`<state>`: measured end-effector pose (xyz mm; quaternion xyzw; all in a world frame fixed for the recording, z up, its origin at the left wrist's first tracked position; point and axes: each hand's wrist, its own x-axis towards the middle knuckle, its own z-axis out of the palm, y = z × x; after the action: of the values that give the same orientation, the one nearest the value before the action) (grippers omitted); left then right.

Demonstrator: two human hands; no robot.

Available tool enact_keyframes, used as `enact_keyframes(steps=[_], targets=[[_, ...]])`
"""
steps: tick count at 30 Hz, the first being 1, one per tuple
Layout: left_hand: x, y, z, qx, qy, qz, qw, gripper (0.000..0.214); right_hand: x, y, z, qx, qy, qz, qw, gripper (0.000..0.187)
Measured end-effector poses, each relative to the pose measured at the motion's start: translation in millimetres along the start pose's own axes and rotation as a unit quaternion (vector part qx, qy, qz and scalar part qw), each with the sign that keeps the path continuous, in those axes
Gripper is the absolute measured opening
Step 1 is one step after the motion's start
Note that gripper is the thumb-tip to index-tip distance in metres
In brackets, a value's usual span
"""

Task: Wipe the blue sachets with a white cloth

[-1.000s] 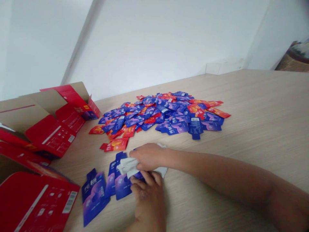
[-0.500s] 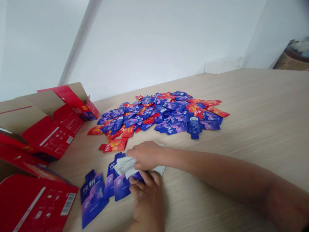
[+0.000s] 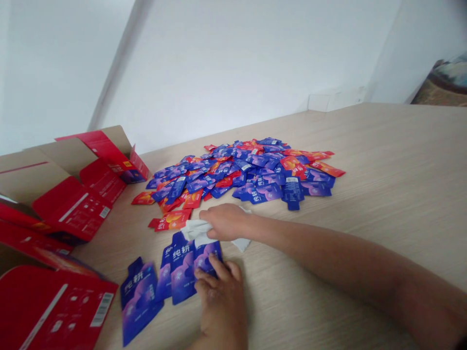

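Currently the right hand point(image 3: 226, 222) is pressing down on a crumpled white cloth point(image 3: 197, 229), its fingers closing together over the bunched fabric, while a flap of the same cloth is sticking out from under the palm at about 4 o'clock. That cloth is resting on the top edge of four overlapping blue packets point(image 3: 178, 272), which are lying side by side on a pale wooden table point(image 3: 383, 160) just below the hand. The left hand point(image 3: 221, 304) is sitting at 6 o'clock from the right hand, at the end of that row, with its fingers spread apart and touching the nearest packet; its thumb is hidden, so I cannot tell whether it is pinching anything. At 12 o'clock, well beyond the hands, a big loose heap of blue and red packets point(image 3: 241, 175) is spreading over the table, and a stray red packet point(image 3: 170, 219) is lying at its near edge, close to the right hand at 10 o'clock. Opened red cardboard boxes point(image 3: 73, 194) are sprawling at 9 o'clock, with another red box point(image 3: 47, 306) at 8 o'clock, and a white wall point(image 3: 226, 63) is rising behind everything
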<state>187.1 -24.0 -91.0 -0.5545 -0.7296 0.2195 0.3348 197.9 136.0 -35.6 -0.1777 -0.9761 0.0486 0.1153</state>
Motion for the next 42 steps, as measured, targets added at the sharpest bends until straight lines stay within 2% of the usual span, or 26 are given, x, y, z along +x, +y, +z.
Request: enact_keyframes(steps=[3, 7, 12, 15, 18, 21, 23, 27, 29, 31, 36, 40, 42], targets=[[0, 1, -0.9, 0.003, 0.003, -0.01, 1.0, 0.034, -2, -12, -3, 0.016, -0.002, -0.049, 0.999, 0.036], [0, -1, -5.2, -0.004, -0.007, -0.02, 1.0, 0.032, -5, -23, 3, 0.029, -0.046, -0.109, 0.993, 0.034], [1, -7, -9.4, -0.029, -0.006, 0.014, 0.999, 0.037, -4, -15, 10, 0.027, -0.072, -0.052, 0.996, 0.037], [1, -10, -10.2, -0.049, -0.027, 0.02, 0.998, 0.038, -1, -2, 10, 0.002, -0.064, 0.002, 0.998, 0.039], [2, -10, -9.7, -0.067, -0.033, 0.011, 0.997, 0.038, 0, 6, 6, -0.022, -0.039, 0.028, 0.999, 0.037], [2, -7, -8.1, -0.094, -0.033, 0.009, 0.995, 0.037, -2, 2, 0, -0.019, -0.001, 0.01, 1.0, 0.037], [2, -5, -7.1, -0.103, -0.035, 0.0, 0.994, 0.038, -4, -6, -2, -0.01, 0.01, -0.034, 0.999, 0.036], [2, -1, -7.3, -0.057, -0.03, -0.026, 0.998, 0.036, -6, -21, 3, 0.005, -0.029, -0.122, 0.992, 0.035], [2, -2, -8.4, -0.044, -0.029, -0.016, 0.998, 0.034, -6, -22, 9, 0.011, -0.052, -0.114, 0.992, 0.035], [2, -5, -9.6, -0.057, -0.032, 0.002, 0.998, 0.035, -6, -18, 13, 0.012, -0.055, -0.077, 0.995, 0.035], [1, -6, -9.7, -0.054, -0.045, 0.011, 0.997, 0.037, -3, -3, 7, -0.015, -0.003, 0.013, 1.0, 0.035], [1, -4, -7.0, -0.038, -0.03, 0.016, 0.999, 0.037, -3, -5, -6, -0.002, 0.104, -0.004, 0.995, 0.032], [1, -4, -6.6, -0.027, -0.02, 0.011, 0.999, 0.036, -4, -10, -7, 0.002, 0.115, -0.035, 0.993, 0.033]])
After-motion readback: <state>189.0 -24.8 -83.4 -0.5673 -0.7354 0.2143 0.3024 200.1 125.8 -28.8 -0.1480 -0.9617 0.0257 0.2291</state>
